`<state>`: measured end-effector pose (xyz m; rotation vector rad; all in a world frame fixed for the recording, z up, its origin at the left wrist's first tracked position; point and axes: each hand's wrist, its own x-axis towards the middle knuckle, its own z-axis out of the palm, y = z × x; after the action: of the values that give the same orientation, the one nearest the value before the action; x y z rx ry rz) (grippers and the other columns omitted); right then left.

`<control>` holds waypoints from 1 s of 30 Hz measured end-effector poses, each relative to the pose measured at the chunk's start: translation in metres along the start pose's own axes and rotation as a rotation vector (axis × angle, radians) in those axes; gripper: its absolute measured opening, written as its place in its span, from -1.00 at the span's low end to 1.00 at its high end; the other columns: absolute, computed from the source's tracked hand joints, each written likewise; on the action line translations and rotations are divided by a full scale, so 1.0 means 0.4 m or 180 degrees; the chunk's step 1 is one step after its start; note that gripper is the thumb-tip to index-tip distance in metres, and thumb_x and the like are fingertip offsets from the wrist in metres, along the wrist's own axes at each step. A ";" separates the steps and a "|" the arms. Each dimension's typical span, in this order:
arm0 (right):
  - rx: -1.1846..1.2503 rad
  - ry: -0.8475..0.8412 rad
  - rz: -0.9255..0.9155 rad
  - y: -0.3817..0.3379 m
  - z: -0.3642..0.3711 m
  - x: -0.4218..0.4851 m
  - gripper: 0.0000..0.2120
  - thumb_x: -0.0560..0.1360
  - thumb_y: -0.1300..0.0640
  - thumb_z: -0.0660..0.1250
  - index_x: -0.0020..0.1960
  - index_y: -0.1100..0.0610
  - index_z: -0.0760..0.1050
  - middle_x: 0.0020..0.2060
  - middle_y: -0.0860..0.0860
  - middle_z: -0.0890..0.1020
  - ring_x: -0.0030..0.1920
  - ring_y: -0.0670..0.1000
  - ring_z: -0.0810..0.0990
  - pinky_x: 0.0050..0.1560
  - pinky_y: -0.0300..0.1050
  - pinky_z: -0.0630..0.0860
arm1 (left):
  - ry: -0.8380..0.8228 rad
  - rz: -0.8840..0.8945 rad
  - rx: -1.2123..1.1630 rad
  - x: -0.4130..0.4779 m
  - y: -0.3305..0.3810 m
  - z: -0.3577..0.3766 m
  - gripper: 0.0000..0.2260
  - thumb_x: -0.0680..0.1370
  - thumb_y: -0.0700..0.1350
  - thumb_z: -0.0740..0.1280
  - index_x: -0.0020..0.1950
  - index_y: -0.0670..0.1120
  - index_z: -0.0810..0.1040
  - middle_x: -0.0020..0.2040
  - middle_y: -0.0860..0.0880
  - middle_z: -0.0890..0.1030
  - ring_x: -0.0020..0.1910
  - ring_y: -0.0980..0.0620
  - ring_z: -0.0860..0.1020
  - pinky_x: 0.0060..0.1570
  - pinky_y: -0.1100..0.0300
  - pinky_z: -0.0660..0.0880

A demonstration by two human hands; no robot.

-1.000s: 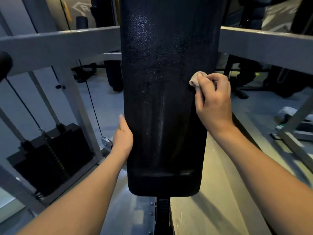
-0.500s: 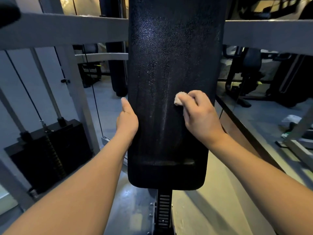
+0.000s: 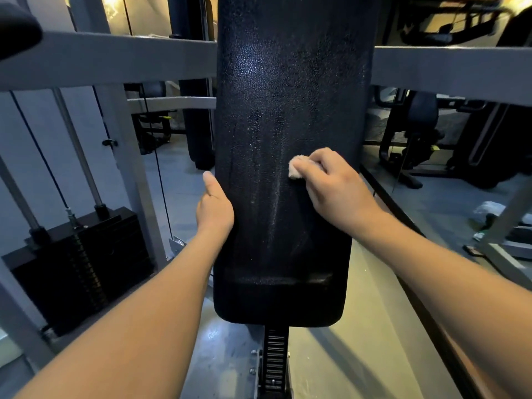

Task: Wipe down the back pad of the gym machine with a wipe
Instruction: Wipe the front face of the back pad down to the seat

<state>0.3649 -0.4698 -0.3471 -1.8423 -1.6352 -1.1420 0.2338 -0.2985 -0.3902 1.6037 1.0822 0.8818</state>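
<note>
Dim gym floor all round me, grey frame bars (image 3: 115, 59) running left and right, a black weight stack (image 3: 83, 263) low on the left, and dead ahead the tall black back pad (image 3: 288, 110), upright on its toothed post (image 3: 275, 358). Right hand (image 3: 336, 191) is on the pad's face, a little below the middle and towards the right side, fingers (image 3: 312, 165) curled over and bunching the wipe (image 3: 295, 169) against the vinyl. That wipe is a small pale wad (crumpled, not spread flat), poking out to the left past the fingertips, the rest of it tucked under the curled fingers where I can't see it. It's pressed right on the pad, with a faint pale streak running down the surface just below it. Left hand (image 3: 214, 210) clasps the pad's left edge at about the same height, thumb laid straight up along the front, fingers gone round the back and out of my sight. Both forearms bare, reaching up from the bottom corners.
</note>
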 end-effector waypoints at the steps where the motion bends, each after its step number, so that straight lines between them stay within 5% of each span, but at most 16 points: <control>1: -0.0010 0.0047 0.0030 0.016 -0.017 0.024 -0.75 0.59 0.31 0.19 0.17 0.15 0.58 -0.05 0.13 0.47 -0.13 0.15 0.51 -0.13 0.04 0.54 | 0.0007 0.0028 0.0000 -0.003 0.000 0.000 -0.20 0.67 0.30 -0.24 0.46 -0.28 0.42 0.42 -0.28 0.47 0.37 -0.24 0.44 0.43 -0.11 0.33; 6: -0.0269 0.0856 0.0791 0.099 -0.040 0.188 -0.75 0.56 0.31 0.19 0.11 0.17 0.62 -0.06 0.21 0.51 -0.09 0.22 0.53 -0.05 0.01 0.50 | 0.0031 0.0071 -0.0038 -0.003 -0.003 -0.002 -0.20 0.66 0.30 -0.25 0.47 -0.27 0.43 0.42 -0.27 0.47 0.38 -0.26 0.44 0.44 -0.13 0.33; 14: -0.0360 -0.0130 -0.0439 -0.001 -0.002 0.044 -0.76 0.62 0.28 0.17 0.14 0.16 0.59 -0.05 0.15 0.53 -0.07 0.18 0.51 -0.08 0.07 0.56 | 0.0021 0.0139 -0.0142 0.008 -0.011 0.002 -0.23 0.67 0.28 -0.24 0.49 -0.25 0.40 0.45 -0.27 0.45 0.42 -0.25 0.40 0.45 -0.08 0.29; 21: -0.0406 0.0759 0.0660 0.058 -0.010 0.179 -0.79 0.58 0.28 0.23 0.14 0.20 0.58 -0.04 0.21 0.51 -0.04 0.21 0.51 -0.01 -0.03 0.43 | 0.0026 0.0289 -0.0180 0.012 -0.019 0.003 -0.26 0.68 0.25 -0.25 0.51 -0.21 0.39 0.47 -0.24 0.43 0.45 -0.22 0.37 0.46 -0.02 0.25; 27: -0.0254 0.0102 -0.0267 -0.016 0.014 0.063 -0.82 0.64 0.20 0.26 0.16 0.22 0.59 -0.02 0.18 0.52 -0.10 0.20 0.46 -0.02 0.07 0.49 | 0.0017 0.0306 -0.0232 0.019 -0.024 0.006 -0.26 0.68 0.26 -0.26 0.49 -0.21 0.41 0.47 -0.24 0.44 0.45 -0.23 0.38 0.45 -0.04 0.26; 30: -0.0315 0.0550 -0.0062 0.040 -0.013 0.145 -0.79 0.59 0.32 0.23 0.07 0.17 0.62 -0.05 0.15 0.53 -0.10 0.19 0.49 0.00 0.00 0.47 | 0.0029 0.0309 -0.0216 0.018 -0.024 0.007 -0.25 0.68 0.26 -0.26 0.47 -0.23 0.43 0.45 -0.25 0.45 0.43 -0.24 0.39 0.44 -0.06 0.27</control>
<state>0.3767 -0.4420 -0.2946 -1.7358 -1.5275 -1.3721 0.2365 -0.2913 -0.3997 1.6080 0.9773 0.9807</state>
